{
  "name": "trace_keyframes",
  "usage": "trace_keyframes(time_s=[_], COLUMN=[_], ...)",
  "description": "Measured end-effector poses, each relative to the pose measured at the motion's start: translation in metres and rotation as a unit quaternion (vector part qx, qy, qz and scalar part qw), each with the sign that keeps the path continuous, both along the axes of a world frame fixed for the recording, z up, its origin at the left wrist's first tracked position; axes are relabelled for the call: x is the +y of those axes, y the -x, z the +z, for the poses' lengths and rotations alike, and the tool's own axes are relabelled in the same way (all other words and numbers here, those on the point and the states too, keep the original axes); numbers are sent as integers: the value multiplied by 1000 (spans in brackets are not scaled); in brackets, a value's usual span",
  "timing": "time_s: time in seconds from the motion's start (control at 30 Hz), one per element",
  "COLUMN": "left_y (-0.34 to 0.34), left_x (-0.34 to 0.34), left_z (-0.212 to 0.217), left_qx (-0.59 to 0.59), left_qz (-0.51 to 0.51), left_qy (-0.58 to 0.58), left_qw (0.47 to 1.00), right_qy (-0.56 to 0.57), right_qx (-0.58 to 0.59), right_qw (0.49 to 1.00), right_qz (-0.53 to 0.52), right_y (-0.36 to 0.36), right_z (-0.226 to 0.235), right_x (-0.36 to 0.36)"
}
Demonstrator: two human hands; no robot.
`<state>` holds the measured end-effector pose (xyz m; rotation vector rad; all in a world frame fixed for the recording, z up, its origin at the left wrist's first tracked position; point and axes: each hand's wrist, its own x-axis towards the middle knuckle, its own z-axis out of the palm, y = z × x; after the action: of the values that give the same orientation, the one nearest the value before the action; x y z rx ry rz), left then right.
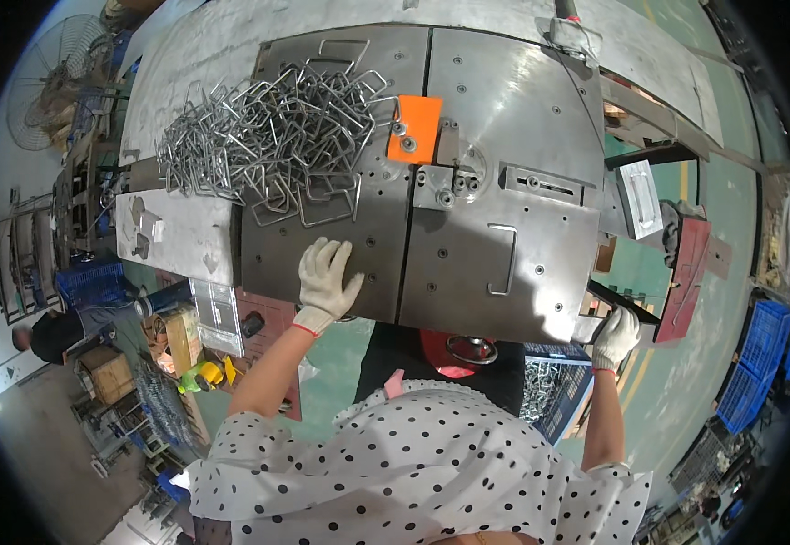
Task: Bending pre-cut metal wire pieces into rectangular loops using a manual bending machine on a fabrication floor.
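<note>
My left hand (327,277), in a white knit glove, lies over the front left of the steel worktable (322,259). Its fingers are stretched and slightly apart, holding nothing. Beyond it rises a big heap of bent wire pieces (277,136), shiny and U-shaped. One single bent wire piece (504,259) lies by itself on the right half of the plate. At the front right corner, my right hand (616,338), gloved too, has curled fingers beside the table edge; whatever they close on is hidden.
An orange block (415,130) and a small steel bending fixture (445,186) are bolted mid-plate, with a slotted bar (540,184) to their right. A blue crate (554,391) of wire pieces stands below the front edge. A red stool (454,350) is before me.
</note>
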<state>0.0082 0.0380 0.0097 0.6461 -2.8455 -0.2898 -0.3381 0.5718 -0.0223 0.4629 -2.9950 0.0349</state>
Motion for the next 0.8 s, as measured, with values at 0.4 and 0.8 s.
trace_keyframes(time_s=[0.4,0.8], left_y=[5,6], left_x=[0,-6], left_z=[9,6], left_qx=[-40,-17], left_qz=[24,16], left_qy=[-9,9], left_qw=[999,1000], right_qy=[1,25], right_qx=[-24,-17], right_qw=[1000,1000], right_qz=[13,6], right_y=[3,3], right_z=[5,0], right_x=[-5,-5])
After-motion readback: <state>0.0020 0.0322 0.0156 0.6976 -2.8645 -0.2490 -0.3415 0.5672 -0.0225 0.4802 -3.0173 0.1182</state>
